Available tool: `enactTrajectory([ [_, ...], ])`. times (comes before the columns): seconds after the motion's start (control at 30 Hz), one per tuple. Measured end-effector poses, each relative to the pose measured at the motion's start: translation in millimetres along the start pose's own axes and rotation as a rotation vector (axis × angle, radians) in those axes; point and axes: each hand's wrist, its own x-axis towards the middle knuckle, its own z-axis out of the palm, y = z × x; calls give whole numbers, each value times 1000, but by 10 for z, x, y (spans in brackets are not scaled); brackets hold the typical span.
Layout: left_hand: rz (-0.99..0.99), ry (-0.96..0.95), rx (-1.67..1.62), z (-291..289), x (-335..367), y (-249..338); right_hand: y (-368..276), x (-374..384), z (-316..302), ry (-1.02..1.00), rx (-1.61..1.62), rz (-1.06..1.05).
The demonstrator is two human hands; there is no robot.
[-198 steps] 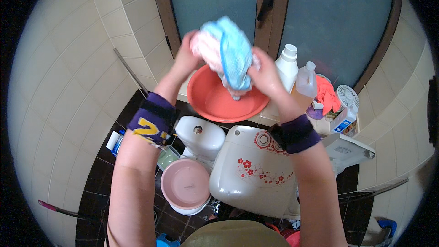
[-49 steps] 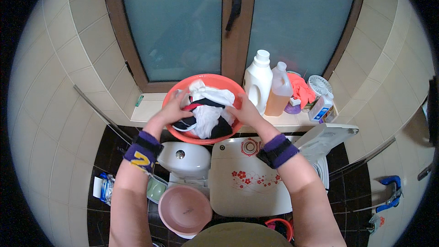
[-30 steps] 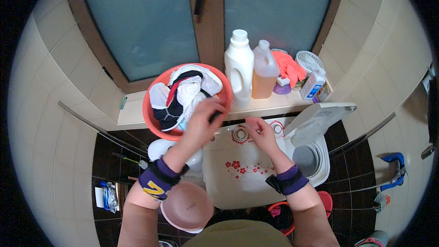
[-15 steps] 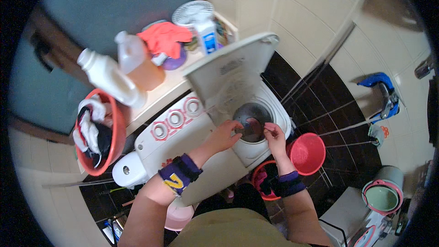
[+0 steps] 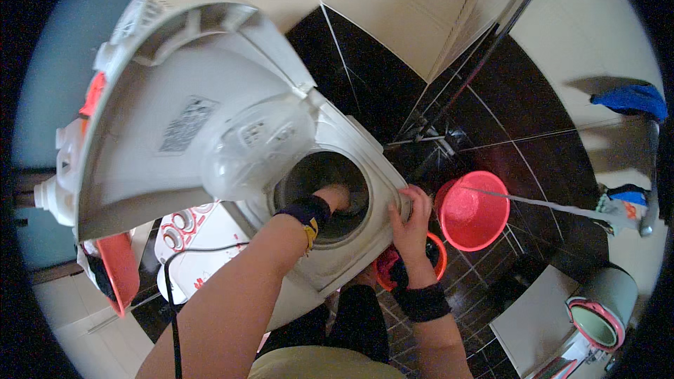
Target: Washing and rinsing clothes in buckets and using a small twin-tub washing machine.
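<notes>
A white twin-tub washing machine (image 5: 333, 267) stands before me with its round, dark spin tub (image 5: 323, 165) uncovered. My left hand (image 5: 338, 198) reaches down into this tub; its fingers are lost in the dark, so what they touch is hidden. At the machine's right edge, my right hand (image 5: 413, 217) grips the rim, thumb on top and fingers over the side. A large white lid (image 5: 147, 112) stands raised on the left. Against it leans a clear plastic inner cover (image 5: 260, 151), tilted up beside the tub.
Right of the machine sits a pink bucket (image 5: 476, 214). An orange-rimmed basin (image 5: 439, 260) with dark and pink cloth is below my right wrist. Red-ringed knobs (image 5: 184, 221) show past the lid. A laundry basket (image 5: 119, 270) is far left, and a grey-green bucket (image 5: 611, 295) far right.
My left hand has gone from above the spin tub down into it. My right hand has moved onto the machine's edge. My view has come closer and turned toward the tub.
</notes>
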Motion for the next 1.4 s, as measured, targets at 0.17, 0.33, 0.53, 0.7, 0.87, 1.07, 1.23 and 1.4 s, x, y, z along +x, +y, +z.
enactTrajectory([
  [0.17,-331,80,91,932,143,-715,-3,31,274,-39,171,85],
  [0.33,-442,-147,51,1494,168,-709,167,-9,129,-59,150,146],
  [0.53,-487,-184,56,1684,222,-970,142,8,204,-70,157,150],
  [0.7,-483,-175,54,1785,401,-1058,158,20,245,-46,157,127],
  [0.87,-472,-188,48,1712,313,-1080,172,-5,274,-4,193,129],
  [1.07,-400,-251,-14,1209,79,-897,69,-1,254,-18,133,121],
  [1.23,-167,-388,-144,328,154,-433,-13,-8,302,17,143,76],
  [1.4,-20,-558,-273,-468,-73,55,19,-32,280,48,110,-33],
])
